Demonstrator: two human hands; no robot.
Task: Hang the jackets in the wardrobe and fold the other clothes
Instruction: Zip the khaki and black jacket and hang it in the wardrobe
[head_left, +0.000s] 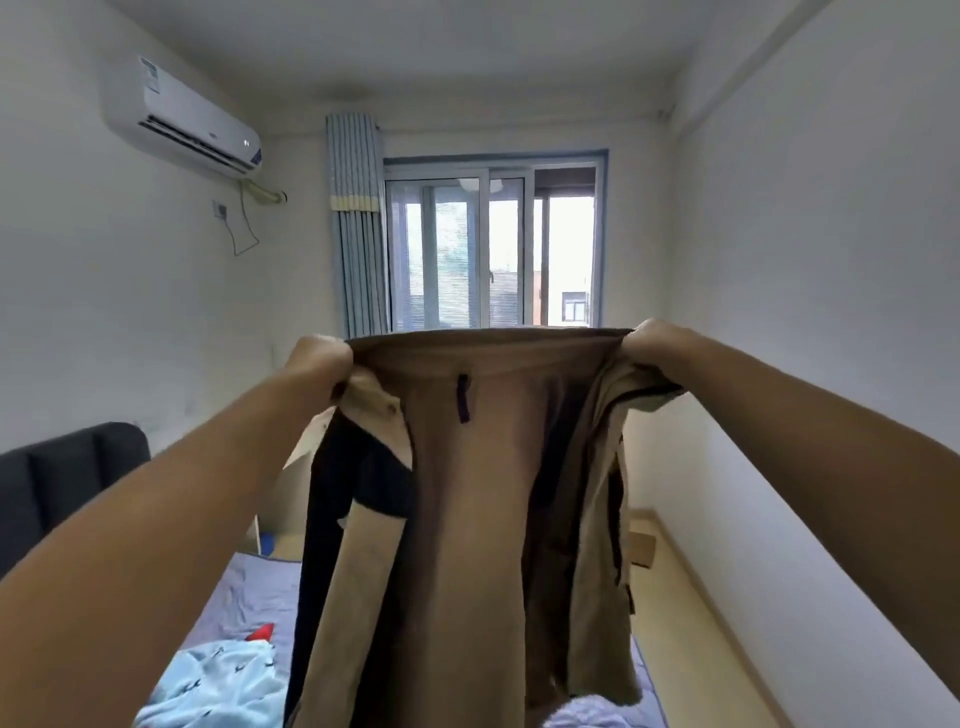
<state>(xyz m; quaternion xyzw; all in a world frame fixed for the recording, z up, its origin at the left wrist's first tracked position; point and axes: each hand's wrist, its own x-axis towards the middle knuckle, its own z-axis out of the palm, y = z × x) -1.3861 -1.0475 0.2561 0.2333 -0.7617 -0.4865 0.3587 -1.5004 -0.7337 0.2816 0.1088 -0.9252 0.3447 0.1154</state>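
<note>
Grip: your left hand and right hand both clench the tan-and-black cloth jacket. It hangs centre frame.

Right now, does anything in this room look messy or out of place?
Yes. A light blue garment lies crumpled and unfolded on the bed, and a thin cable dangles loose under the air conditioner. The tan jacket hangs level from the left hand and right hand.
</note>
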